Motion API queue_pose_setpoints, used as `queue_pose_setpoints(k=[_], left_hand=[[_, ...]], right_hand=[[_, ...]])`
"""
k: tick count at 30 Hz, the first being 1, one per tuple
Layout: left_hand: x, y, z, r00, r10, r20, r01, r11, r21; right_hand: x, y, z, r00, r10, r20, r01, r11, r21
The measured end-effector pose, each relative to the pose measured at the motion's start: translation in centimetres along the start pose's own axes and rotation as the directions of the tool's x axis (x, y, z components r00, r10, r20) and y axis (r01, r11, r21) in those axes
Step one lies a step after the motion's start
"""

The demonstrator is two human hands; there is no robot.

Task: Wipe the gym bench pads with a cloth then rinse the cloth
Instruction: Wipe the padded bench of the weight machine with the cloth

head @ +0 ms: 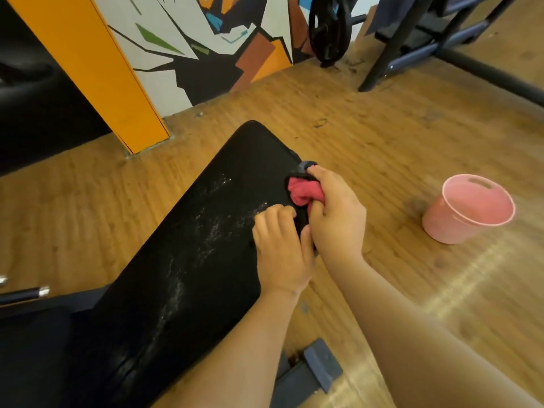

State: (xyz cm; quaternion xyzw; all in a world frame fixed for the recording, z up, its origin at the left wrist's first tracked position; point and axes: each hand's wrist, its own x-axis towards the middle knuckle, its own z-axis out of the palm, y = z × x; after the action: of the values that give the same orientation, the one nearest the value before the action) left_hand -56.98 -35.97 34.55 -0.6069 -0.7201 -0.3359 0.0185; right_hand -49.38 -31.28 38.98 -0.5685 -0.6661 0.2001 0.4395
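At right edge of bench pad (pixel 176 245), bunched red cloth (pixel 304 192) was gripped in right hand (pixel 338 213). Left hand (pixel 282 248) was rested on pad just beside it, fingers curled, nothing held. White streaks (pixel 212 231) were seen along pad. Pink bucket (pixel 441 225) was stood on wooden floor (pixel 382 128) to right, well apart; contents could not be told.
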Motion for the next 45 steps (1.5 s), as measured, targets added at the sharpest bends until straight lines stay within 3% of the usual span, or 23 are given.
queue_pose_setpoints(k=[9,15,22,28,34,36,40,45], left_hand=[[0.3,0.2,-0.4,0.999,-0.016,0.039,0.012,0.997,0.082],[0.1,0.6,-0.4,0.994,-0.085,0.064,0.075,0.986,0.148],[0.1,1.0,-0.5,0.992,-0.115,0.050,0.106,0.982,0.158],[0.0,1.3,-1.2,0.986,-0.137,0.094,0.121,0.980,0.159],[2.6,2.3,-4.5,0.978,-0.140,0.157,0.140,0.990,0.011],[5.1,2.1,-4.0,0.973,-0.196,0.118,0.199,0.980,-0.010],[8.0,2.6,-0.5,0.885,-0.455,0.104,0.463,0.883,-0.080],[7.7,2.3,0.6,0.874,-0.482,0.063,0.486,0.862,-0.147]], right_hand=[[0.9,0.5,-0.9,0.990,-0.016,0.137,0.020,0.999,-0.026],[1.7,0.1,-2.9,0.938,0.121,0.325,-0.183,0.969,0.168],[-1.1,1.4,-6.2,0.878,0.242,0.414,-0.394,0.856,0.334],[2.8,1.9,-4.7,0.826,0.265,0.497,-0.453,0.838,0.306],[2.6,2.9,-6.6,0.754,0.273,0.597,-0.516,0.809,0.282],[1.3,2.5,-6.9,0.762,0.309,0.570,-0.545,0.781,0.306],[1.2,2.2,-6.2,0.738,0.380,0.557,-0.610,0.728,0.312],[5.8,1.6,-4.3,0.690,0.354,0.631,-0.590,0.780,0.207]])
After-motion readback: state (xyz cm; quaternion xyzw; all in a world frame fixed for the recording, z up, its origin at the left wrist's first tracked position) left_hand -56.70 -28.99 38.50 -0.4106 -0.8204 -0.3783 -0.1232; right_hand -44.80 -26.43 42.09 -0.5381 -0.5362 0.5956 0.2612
